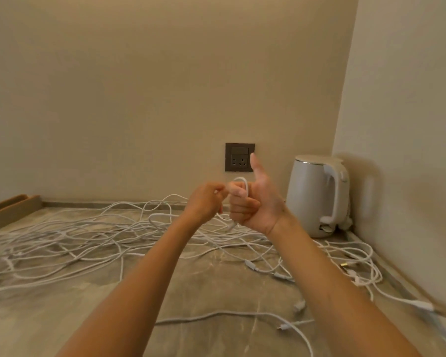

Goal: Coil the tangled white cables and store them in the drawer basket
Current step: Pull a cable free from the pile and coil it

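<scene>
Several tangled white cables (70,235) sprawl over the brown stone counter (211,300), from the left edge to the right wall. Both hands are raised above the tangle near the back wall. My right hand (255,202) has its fingers curled round one white cable (243,184), which loops over the fingers; its thumb points up, and a plug end hangs below the fist. My left hand (206,199) pinches the same cable just left of the right hand's fingers. No drawer basket is in view.
A white electric kettle (319,197) stands in the back right corner. A dark wall socket (239,157) sits just behind the hands. A wooden box edge (11,208) shows at the far left. Loose cable plugs (300,305) lie near the front right.
</scene>
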